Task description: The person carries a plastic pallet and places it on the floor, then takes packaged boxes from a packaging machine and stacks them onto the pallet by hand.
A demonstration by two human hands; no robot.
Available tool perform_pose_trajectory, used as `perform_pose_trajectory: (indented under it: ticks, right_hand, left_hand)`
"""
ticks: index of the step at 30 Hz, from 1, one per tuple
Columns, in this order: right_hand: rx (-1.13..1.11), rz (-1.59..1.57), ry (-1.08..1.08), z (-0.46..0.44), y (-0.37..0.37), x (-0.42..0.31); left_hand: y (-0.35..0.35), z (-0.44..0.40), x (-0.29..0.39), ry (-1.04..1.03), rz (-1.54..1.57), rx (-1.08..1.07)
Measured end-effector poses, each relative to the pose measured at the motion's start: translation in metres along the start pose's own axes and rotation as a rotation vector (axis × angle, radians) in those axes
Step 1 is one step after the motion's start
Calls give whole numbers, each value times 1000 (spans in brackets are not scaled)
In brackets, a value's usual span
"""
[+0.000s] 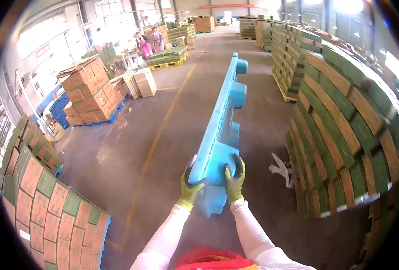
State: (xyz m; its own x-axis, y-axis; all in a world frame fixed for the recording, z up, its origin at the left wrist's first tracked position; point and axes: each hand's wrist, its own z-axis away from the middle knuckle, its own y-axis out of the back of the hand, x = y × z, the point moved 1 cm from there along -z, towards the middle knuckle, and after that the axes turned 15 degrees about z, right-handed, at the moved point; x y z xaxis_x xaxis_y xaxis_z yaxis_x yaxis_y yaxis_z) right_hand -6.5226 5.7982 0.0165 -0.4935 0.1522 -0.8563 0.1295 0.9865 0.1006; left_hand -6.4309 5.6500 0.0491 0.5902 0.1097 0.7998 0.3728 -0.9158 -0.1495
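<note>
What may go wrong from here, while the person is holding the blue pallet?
The left hand and right hand grip the blue pallet near one end, so its far end might dip or swing. Swinging right, it could knock the tall box stack. The white scrap on the floor beside that stack might make a foot slip.

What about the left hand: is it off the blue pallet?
No, the left hand grips the near end of the blue pallet, with the right hand gripping the other side.
</note>
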Motion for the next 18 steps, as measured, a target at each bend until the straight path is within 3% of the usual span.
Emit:
perform_pose_trajectory:
  ticks: [6, 9, 10, 12, 14, 18]
  right_hand:
    - [19, -203, -65, -216, -156, 126]
    - [-20, -99, -22, -324, -214, 200]
    - [-18, -74, 18, -365, -234, 228]
    - [-37, -173, -95, -432, -261, 242]
    - [-83, -128, -85, -513, -289, 280]
    - [-96, -101, -110, -656, -354, 352]
  left_hand:
    - [6, -230, -170, 18, 159, 7]
    - [-2, -332, -261, 8, 196, 28]
    - [-3, -369, -293, -49, 13, 10]
    - [-17, -428, -339, 131, 149, 62]
    - [-36, -501, -386, 43, 2, 45]
    - [-59, -639, -487, 70, 54, 21]
